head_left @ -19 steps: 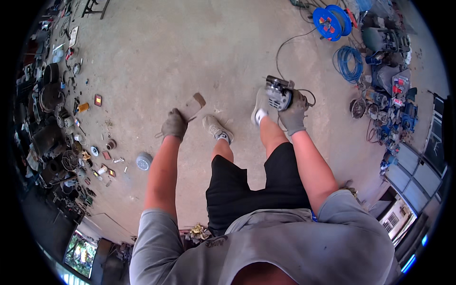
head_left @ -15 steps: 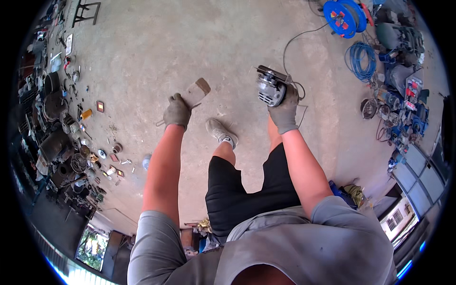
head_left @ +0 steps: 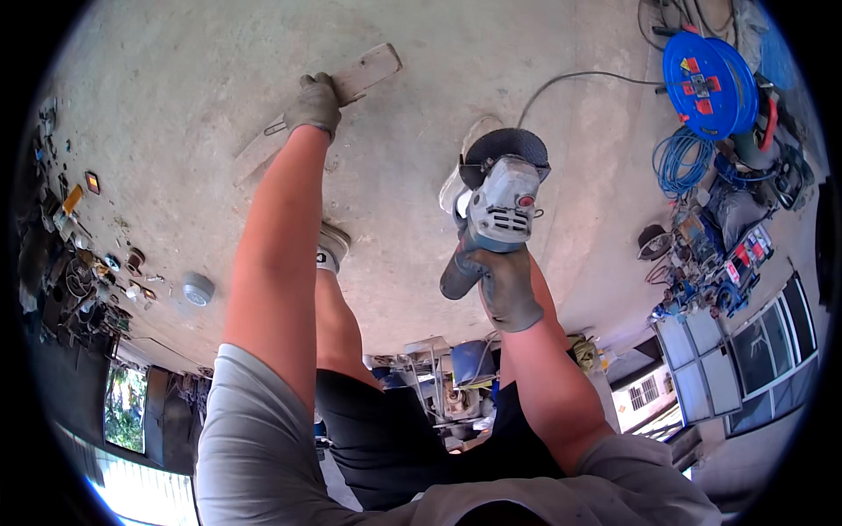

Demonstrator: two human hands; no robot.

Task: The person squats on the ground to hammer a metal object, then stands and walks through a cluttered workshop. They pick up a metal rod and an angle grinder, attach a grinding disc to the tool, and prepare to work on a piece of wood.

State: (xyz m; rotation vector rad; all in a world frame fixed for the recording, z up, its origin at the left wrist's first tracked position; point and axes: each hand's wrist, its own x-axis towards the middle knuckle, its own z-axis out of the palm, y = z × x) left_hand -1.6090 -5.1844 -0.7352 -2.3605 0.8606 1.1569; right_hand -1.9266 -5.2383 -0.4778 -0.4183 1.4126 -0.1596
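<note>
My gloved left hand is closed on a long, flat wooden board. The board slants from upper right to lower left beneath the hand, low against the floor; I cannot tell if it rests there. A small metal loop pokes out beside the glove. To the right, my gloved right hand grips an angle grinder by its body, with the dark disc and guard pointing away from me. The grinder is held above my right shoe, apart from the board.
A cable runs from the grinder side to a blue cable reel at the upper right. Coiled blue hose lies beneath it. Tools and parts clutter both sides. A round grey-blue container stands on the floor at left.
My left hand has carried the board farther forward and turned it, so its length shows. The grinder has come nearer and lower in view, its disc now facing forward. My feet have shifted.
</note>
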